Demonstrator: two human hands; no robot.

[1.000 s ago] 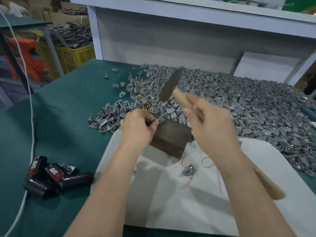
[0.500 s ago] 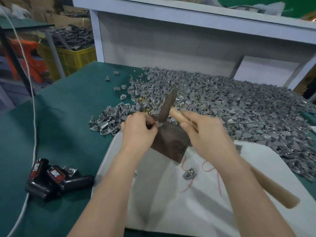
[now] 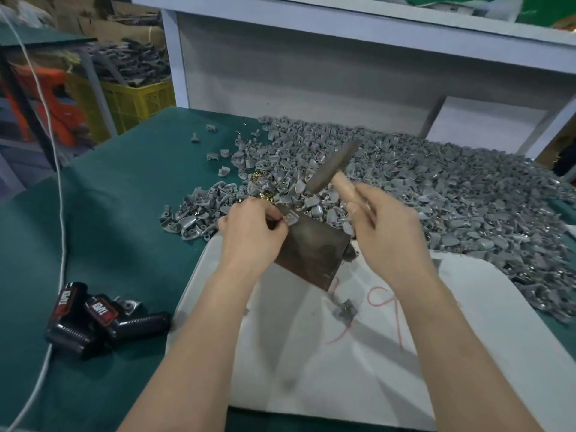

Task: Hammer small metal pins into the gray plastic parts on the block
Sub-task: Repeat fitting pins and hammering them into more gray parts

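One view, from the head camera, shows it all: the left hand (image 3: 249,233) pinches a gray plastic part (image 3: 292,217) against the top edge of the dark block (image 3: 313,249), fingers curled round it, while the right hand (image 3: 388,235) is wrapped round the wooden handle of the hammer (image 3: 333,166), whose blurred head hangs above and just beyond the part. The pin is too small to make out, and the holding fingertips (image 3: 278,220) sit right beside where the blow should land, so a stroke slightly off line could catch them, bend the pin, or knock the part off the block.
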